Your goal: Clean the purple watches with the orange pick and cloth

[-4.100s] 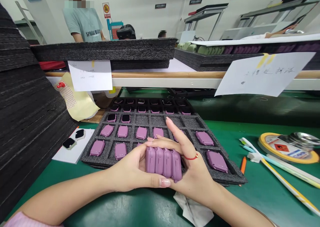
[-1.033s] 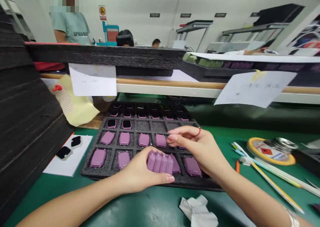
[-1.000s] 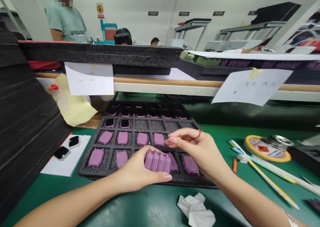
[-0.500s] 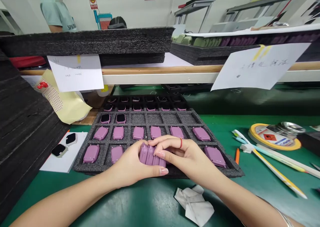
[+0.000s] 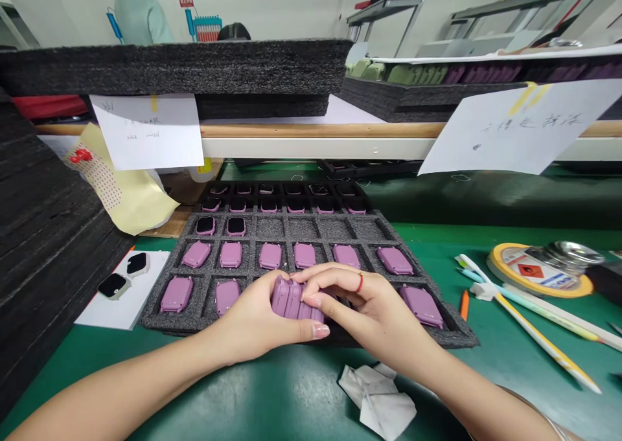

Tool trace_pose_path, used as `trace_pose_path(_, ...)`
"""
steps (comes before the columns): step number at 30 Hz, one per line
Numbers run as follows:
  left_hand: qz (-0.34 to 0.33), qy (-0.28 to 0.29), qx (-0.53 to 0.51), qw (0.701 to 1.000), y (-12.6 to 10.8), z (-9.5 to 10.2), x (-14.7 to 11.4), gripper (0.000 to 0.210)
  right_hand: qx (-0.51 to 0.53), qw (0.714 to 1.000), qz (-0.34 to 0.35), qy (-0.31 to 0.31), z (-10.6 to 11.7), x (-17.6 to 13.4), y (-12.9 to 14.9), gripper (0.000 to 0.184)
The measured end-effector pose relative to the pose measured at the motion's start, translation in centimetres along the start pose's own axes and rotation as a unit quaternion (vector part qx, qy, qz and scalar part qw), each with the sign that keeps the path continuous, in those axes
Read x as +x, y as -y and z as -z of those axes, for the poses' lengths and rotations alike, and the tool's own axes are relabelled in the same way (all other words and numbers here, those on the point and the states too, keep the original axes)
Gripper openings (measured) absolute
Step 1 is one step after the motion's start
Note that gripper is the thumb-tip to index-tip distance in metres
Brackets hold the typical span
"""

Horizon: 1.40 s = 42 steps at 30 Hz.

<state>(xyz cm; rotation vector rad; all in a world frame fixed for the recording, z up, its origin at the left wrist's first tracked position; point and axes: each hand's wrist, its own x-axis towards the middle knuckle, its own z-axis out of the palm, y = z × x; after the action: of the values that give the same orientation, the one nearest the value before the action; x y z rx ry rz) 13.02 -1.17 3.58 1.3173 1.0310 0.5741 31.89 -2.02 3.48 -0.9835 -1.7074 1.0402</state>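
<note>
My left hand (image 5: 265,318) is closed round a row of several purple watch cases (image 5: 292,298), its thumb along their near side. The fingers of my right hand (image 5: 357,298) press on the same cases from above and the right; a red ring is on one finger. Both hands are over the near edge of a black foam tray (image 5: 230,243). Single purple cases lie in the tray's two nearest rows, such as the purple watch case (image 5: 422,305) right of my hand. Dark-screened watches (image 5: 236,226) sit in the farther rows. My hands hide some near compartments.
Two pale watches (image 5: 114,286) lie on white paper at the left. A crumpled wipe (image 5: 379,399) is near the front. Pens (image 5: 544,344), a yellow tape roll (image 5: 539,269) and a metal dish are at the right. A shelf (image 5: 311,148) crosses behind, bearing foam trays.
The view has shifted slightly. Both hands stay on the row of purple watch cases with almost the same grip. The person in the background has turned and appears farther right.
</note>
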Motion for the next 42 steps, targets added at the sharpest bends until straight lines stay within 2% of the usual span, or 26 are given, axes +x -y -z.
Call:
trace_pose_path(7,0.014,-0.014,0.015,1.000,-0.3,-0.3,-0.4,0.060,0.059,0.996,-0.068,0.020,-0.2,-0.3,0.7,0.004)
trace_pose_path(11,0.008,-0.028,0.031,0.999,-0.4,-0.4,-0.5,0.057,0.115,0.989,-0.090,0.026,-0.2,-0.1,0.7,0.021)
trace_pose_path(15,0.014,-0.025,0.000,1.000,0.2,-0.3,-0.4,0.058,0.157,0.982,-0.103,0.023,0.1,0.0,0.1,0.026)
trace_pose_path(18,-0.003,-0.009,-0.040,0.999,0.6,-0.2,-0.1,0.059,0.117,0.988,-0.072,0.063,0.5,-0.1,0.1,0.035)
trace_pose_path(20,-0.014,-0.007,-0.070,0.997,0.5,-0.1,-0.1,0.060,0.019,0.996,-0.021,0.079,0.5,-0.4,0.2,0.050)
trace_pose_path(22,0.000,0.002,-0.106,0.994,0.3,-0.2,-0.2,0.064,-0.085,0.994,0.039,0.062,0.2,-0.7,0.1,0.068)
trace_pose_path(25,0.019,-0.001,-0.141,0.990,-0.2,-0.3,-0.5,0.069,-0.168,0.978,0.119,0.018,-0.5,-1.0,-0.5,0.064)
trace_pose_path(30,0.009,-0.048,-0.157,0.986,0.3,-0.4,-0.9,0.063,-0.192,0.965,0.177,0.002,-1.4,-1.1,-1.1,0.066)
trace_pose_path(34,-0.032,-0.067,-0.137,0.988,0.7,-0.6,-0.9,0.059,-0.184,0.966,0.184,-0.003,-1.6,-1.3,-0.9,0.069)
trace_pose_path(39,0.002,-0.029,-0.208,0.978,-0.1,-0.7,-1.1,0.065,-0.166,0.975,0.149,-0.005,-1.9,-1.0,-0.3,0.067)
trace_pose_path(42,0.015,-0.013,-0.246,0.969,-0.4,-0.3,-1.2,0.063,-0.097,0.990,0.105,-0.001,-2.4,-0.6,0.6,0.064)
